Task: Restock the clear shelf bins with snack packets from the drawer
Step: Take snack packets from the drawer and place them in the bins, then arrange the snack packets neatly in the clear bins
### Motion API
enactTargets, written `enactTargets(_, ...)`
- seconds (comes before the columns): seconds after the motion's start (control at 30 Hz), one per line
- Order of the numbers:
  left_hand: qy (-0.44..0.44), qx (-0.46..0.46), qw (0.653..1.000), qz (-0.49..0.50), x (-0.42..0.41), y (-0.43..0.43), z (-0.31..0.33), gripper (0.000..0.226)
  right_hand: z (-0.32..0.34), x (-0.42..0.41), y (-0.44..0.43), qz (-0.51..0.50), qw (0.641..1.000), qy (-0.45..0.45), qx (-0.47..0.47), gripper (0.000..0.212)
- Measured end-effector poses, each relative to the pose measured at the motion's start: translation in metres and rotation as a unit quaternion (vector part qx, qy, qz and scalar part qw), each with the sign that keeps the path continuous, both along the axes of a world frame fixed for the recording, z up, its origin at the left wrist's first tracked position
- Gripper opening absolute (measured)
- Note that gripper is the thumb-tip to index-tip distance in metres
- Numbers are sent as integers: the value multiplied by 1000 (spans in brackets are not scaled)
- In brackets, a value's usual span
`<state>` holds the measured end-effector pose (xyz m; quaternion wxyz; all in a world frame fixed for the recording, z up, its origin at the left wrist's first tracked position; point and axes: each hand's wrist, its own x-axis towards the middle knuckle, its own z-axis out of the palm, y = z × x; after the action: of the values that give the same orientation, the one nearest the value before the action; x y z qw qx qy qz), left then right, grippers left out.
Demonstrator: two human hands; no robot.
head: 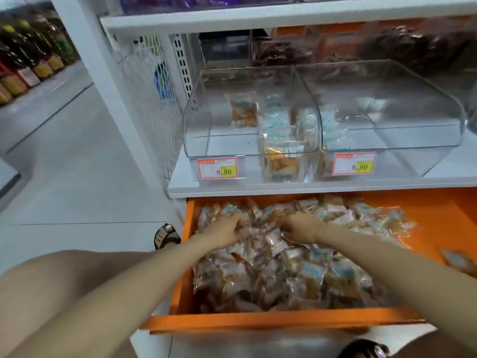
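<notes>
View from the head camera, looking down at a shelf unit. I count two hands, two clear bins, one open drawer and two price labels.

The orange drawer (284, 322) is pulled out beneath the white shelf (309, 187). It holds a heap of packets (296, 277), too many and too blurred for me to count. The heap fills the left and middle, with bare orange floor at the right, where one stray packet (459, 262) lies apart.

The left hand (227, 228) and right hand (302, 226) are both sunk in the far part of the heap, close together. Each has its fingers curled down round packets. How many each one grips I cannot tell.

The left bin (196, 120) stands on the shelf. It holds a single packet (244, 113) near the back and a row of packets (280, 140) along its right wall, running from front to back.

The right bin (413, 104) touches the left bin. It holds a few packets against its left wall. The rest of its floor is bare.

A price tag (217, 168) reading 8.80 is on the front of the left bin. A second tag (354, 163) with the same figure is on the right bin.

A sandal (166, 236) shows on the floor beside the left corner of the drawer.
</notes>
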<state>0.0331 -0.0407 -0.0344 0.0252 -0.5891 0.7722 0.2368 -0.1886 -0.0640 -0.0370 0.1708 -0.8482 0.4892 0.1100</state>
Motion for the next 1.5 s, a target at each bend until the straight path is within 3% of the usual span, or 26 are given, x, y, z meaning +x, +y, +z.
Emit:
enactTargets(0.1, -64, 35, 997, 30, 11, -14, -40, 49, -44, -2, -9, -47, 998, 21, 35, 48)
enactTargets(0.2, -73, 8, 997, 24, 14, -32, -59, 63, -74, 5, -12, -30, 998, 15, 54, 59)
enactTargets(0.4, -77, -16, 997, 20, 11, -66, -82, 71, -96, 22, -14, 65, 996, 50, -41, 53)
enactTargets(0.5, -90, -26, 995, 21, 13, -71, -85, 66, -101, 27, -13, 88, 991, 77, -62, 41)
enactTargets(0.63, -137, -62, 989, -1, 17, -71, -76, 48, -97, 20, -5, 97, 993, 32, -59, 33)
enactTargets(0.73, -120, -76, 990, -8, 20, -70, -75, 44, -89, 12, 4, 96, 993, -49, -55, 23)
enactTargets(0.9, -46, 26, 995, 83, 19, -70, -83, 64, -75, 15, 23, 85, 986, -137, -51, 6)
enactTargets(1.0, 12, 69, 984, 161, 19, -68, -86, 68, -73, 25, 30, 79, 992, -101, -16, 24)
enactTargets(1.23, 69, 74, 970, 219, 21, -57, -93, 58, -78, 41, 35, 147, 983, 2, 106, 35)
enactTargets(1.37, 73, 50, 984, 157, 9, -47, -94, 33, -85, 47, 37, 140, 986, 51, 79, 48)
enactTargets(1.5, 47, 15, 995, 89, 4, -46, -88, 15, -85, 46, 38, 151, 985, 23, 78, 40)
